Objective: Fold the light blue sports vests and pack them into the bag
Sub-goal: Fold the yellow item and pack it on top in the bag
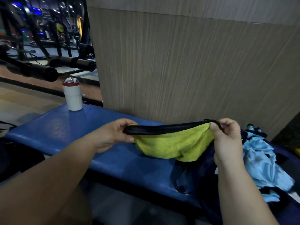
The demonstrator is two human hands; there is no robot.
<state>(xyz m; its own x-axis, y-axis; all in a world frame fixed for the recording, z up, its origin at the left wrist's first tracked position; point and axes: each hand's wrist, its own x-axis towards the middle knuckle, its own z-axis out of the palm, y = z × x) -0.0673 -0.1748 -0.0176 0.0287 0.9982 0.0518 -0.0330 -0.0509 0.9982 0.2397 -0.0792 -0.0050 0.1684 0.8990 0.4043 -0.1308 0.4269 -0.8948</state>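
Yellow-green terry cloth (170,143) with a black edge (162,127) is stretched between my hands, its belly sagging low over the blue bench (65,127). My left hand (113,135) has its fingers curled round one end of that edge. My right hand (227,140) pinches the other end, thumb pressed on the pile and fingers bent behind.

This is not one of the vests (259,159). Those lie in a crumpled light blue heap at my right, just beyond my right wrist, on top of navy fabric (206,176) that I take to be the bag, though I cannot make out its opening.

So I judge the job here is to get this cloth out of the way. I would keep the edge taut, bring the two ends together so it halves cleanly, and set it down on the bare stretch of bench to my left.

A white bottle (73,95) with a red lid stands at the far left end, well apart from my hands, so I must stop short of it. The wall panel (194,62) rises close behind the bench, leaving little depth for spreading a vest, and the heap itself covers the fabric I need to open
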